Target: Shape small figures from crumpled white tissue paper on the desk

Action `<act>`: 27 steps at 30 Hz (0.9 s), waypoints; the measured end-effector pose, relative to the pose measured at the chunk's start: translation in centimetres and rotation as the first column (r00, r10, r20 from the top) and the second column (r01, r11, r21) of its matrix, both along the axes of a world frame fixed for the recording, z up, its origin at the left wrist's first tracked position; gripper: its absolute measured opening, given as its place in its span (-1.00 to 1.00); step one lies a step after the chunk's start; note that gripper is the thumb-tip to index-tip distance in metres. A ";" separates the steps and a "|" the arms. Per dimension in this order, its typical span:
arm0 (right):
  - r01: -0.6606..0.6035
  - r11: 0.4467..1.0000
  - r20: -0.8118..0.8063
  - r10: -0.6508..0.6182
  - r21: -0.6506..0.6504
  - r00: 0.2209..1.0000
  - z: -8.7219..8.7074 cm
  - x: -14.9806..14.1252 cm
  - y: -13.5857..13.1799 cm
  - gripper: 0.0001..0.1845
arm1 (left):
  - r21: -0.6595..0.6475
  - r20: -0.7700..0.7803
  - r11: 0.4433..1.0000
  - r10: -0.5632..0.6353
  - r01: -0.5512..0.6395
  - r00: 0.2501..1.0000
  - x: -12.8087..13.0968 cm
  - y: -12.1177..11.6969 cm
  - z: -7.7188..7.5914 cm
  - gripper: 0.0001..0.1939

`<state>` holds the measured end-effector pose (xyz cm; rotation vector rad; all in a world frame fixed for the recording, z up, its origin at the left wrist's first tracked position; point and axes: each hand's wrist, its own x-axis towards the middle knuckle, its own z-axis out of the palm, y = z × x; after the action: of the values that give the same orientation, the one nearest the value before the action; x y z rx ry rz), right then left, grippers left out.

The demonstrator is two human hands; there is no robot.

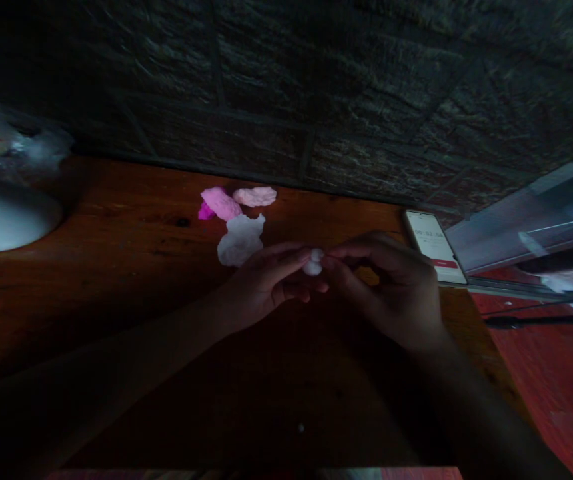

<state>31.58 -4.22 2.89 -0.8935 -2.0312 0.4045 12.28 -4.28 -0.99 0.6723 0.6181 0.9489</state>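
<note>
Between my two hands is a small white lump of modelling clay [313, 265], with a smaller knob on top of a rounder part. My left hand [279, 277] holds it from the left in its fingertips. From the right, my right hand [391, 283] pinches at its edge with thumb and forefinger. Behind my left hand lies a flattened, ragged white piece of clay [240, 240]. Farther back are a pink clay lump [220, 203], a magenta bit [206, 211] and a pale peach lump [255, 196].
A phone [435, 247] showing a timer lies at the right edge of the wooden table [131, 280]. A dark stone-like wall [266, 87] rises behind. At the left are a rounded white object [6, 217] and crumpled clear plastic [16, 150]. A tiny white crumb [301, 428] lies near the front.
</note>
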 end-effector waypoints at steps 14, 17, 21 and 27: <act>0.013 1.000 0.012 -0.012 -0.021 1.000 0.0 0.1 0.0 -0.94 | -0.015 0.029 1.000 -0.014 0.014 0.999 0.0 0.0 0.2 -0.88; 0.010 1.000 0.007 -0.010 -0.019 1.000 0.0 0.1 0.0 -0.93 | -0.021 0.022 1.000 -0.013 0.014 1.000 0.0 0.0 0.2 -0.90; 0.004 1.000 0.004 -0.004 -0.011 1.000 0.0 0.1 0.0 -0.92 | -0.022 0.016 1.000 -0.013 0.013 1.000 -0.1 0.0 0.3 -0.90; 0.018 1.000 0.002 -0.018 0.011 1.000 0.0 0.1 0.0 -0.94 | -0.001 0.029 1.000 -0.018 0.018 0.999 0.0 0.0 0.2 -0.85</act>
<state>31.64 -4.19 2.86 -0.9054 -2.0245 0.3825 12.26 -4.24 -0.75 0.6611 0.5862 0.9400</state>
